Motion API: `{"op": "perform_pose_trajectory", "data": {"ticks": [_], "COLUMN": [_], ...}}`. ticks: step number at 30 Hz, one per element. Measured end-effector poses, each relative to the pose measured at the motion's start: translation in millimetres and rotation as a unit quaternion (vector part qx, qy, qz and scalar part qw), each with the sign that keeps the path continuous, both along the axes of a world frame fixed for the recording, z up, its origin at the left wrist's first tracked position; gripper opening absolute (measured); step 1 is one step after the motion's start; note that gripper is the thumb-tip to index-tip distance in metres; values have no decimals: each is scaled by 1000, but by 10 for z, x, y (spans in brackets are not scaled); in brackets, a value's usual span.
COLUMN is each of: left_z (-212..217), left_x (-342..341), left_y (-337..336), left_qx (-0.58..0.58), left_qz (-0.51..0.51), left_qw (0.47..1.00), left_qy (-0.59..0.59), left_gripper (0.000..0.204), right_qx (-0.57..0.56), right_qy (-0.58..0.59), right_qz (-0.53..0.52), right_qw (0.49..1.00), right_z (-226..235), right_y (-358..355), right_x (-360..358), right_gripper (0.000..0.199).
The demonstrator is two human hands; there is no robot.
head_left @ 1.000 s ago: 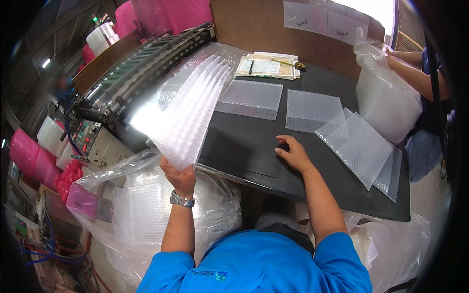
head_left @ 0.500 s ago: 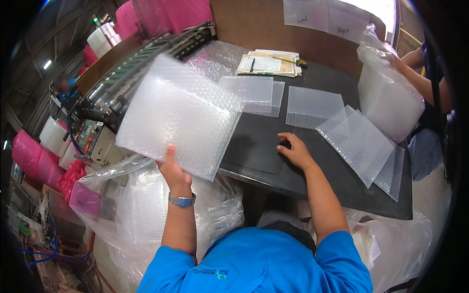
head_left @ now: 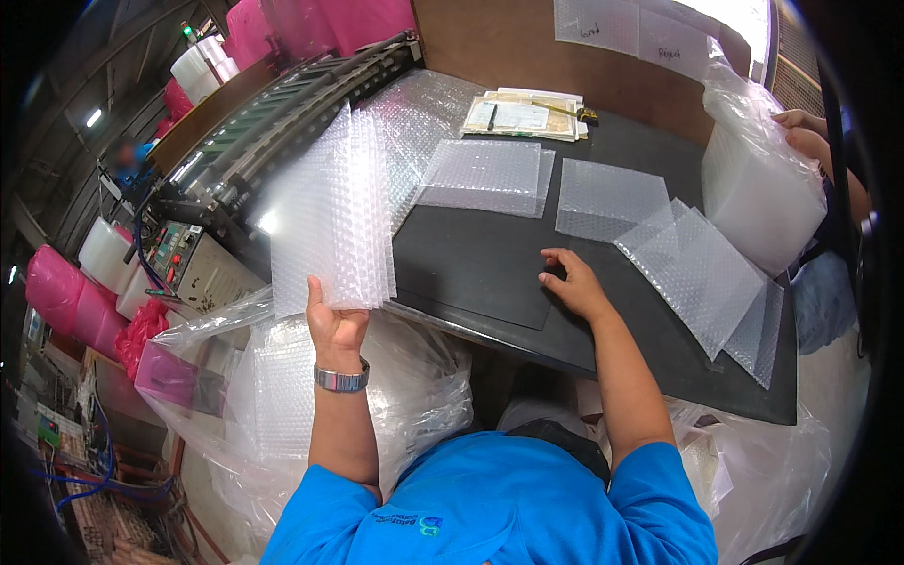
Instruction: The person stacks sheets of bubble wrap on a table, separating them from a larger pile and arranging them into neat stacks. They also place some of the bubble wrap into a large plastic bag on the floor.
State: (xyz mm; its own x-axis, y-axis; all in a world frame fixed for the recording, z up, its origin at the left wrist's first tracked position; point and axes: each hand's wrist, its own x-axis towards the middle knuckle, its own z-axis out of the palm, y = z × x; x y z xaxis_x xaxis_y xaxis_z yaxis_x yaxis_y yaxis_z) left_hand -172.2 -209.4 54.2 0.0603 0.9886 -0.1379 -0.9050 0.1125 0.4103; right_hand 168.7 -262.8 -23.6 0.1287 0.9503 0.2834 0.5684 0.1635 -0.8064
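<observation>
My left hand (head_left: 336, 320) grips a stack of bubble wrap sheets (head_left: 325, 217) by its lower edge, thumb on the near face. The stack is held upright and turned partly edge-on, so several layers show fanned along its right side. My right hand (head_left: 573, 281) rests over the dark tabletop (head_left: 471, 259) with nothing in it, fingers bent and apart. Beyond it lies a flat bubble wrap piece (head_left: 610, 200). Two overlapping pieces (head_left: 692, 278) are spread to its right, and another pair (head_left: 485, 177) lies farther back.
A roller machine (head_left: 292, 122) with a control box (head_left: 184, 252) stands at the left. Papers (head_left: 521, 115) with a pen and tape measure lie at the back. Below the table edge is a large clear bag (head_left: 405, 386). At right another person's hands (head_left: 805, 137) hold a wrapped stack (head_left: 753, 193).
My left hand has turned the stack from nearly face-on to partly edge-on and shifted it slightly left, showing its layered edges. My right hand has hardly moved. The other person's hands have shifted on the wrapped stack.
</observation>
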Motion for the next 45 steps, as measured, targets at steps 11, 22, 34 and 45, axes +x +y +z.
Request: {"op": "perform_pose_trajectory", "data": {"ticks": [11, 22, 34, 45], "left_z": [-45, -221, -170, -131], "left_x": [-33, -136, -62, 21], "left_y": [28, 54, -14, -145], "left_qx": [-15, 87, 49, 43], "left_qz": [2, -129, -131, -141], "left_qw": [1000, 968, 947, 955], "left_qy": [-24, -197, -289, -256], "left_gripper": [46, 32, 35, 32], "right_qx": [1, 13, 6, -2], "right_qy": [-7, 0, 6, -2], "right_qz": [0, -3, -2, -11], "right_qw": [1000, 1000, 1000, 1000], "right_z": [-14, -66, -13, 9], "right_y": [8, 38, 14, -4], "right_x": [12, 13, -12, -19], "right_gripper": [40, 40, 40, 39]}}
